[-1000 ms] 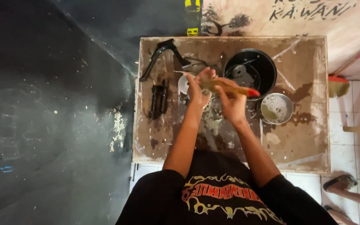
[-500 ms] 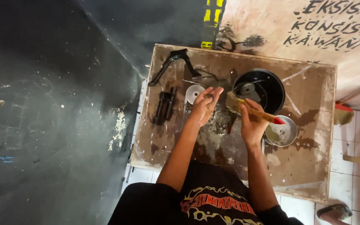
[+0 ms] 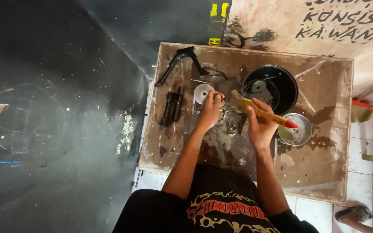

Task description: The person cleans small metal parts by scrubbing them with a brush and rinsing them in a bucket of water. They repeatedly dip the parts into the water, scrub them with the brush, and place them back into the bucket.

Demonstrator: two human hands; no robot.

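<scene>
My right hand (image 3: pixel 260 127) is closed around the wooden handle of a paintbrush (image 3: pixel 260 112), fingers wrapped over it and thumb underneath. The brush lies tilted, its bristles pointing up and to my left, its red-tipped end reaching toward the small metal bowl (image 3: pixel 301 129). The bristles hang just beside my left hand (image 3: pixel 210 110), over the wet middle of the table (image 3: pixel 324 164).

My left hand is curled down over a small metal part (image 3: pixel 222 115) on the table; the fingers are bent around it, but I cannot tell how tightly they grip, since the hand hides most of the piece. Just above that hand sits a small white cup (image 3: pixel 202 92).

Beyond the brush stands a black round pan (image 3: pixel 279 86) with some metal pieces lying inside it. The metal bowl, with pale foamy liquid in it, sits just below and to the right of the pan. To my left on the table lie a short black cylindrical part (image 3: pixel 172 106) and, farther back, a long bent black lever (image 3: pixel 180 60). The tabletop is brown, stained and damp. At the lower right, on the white floor tiles, a sandalled foot (image 3: pixel 354 213) of another person shows.
</scene>
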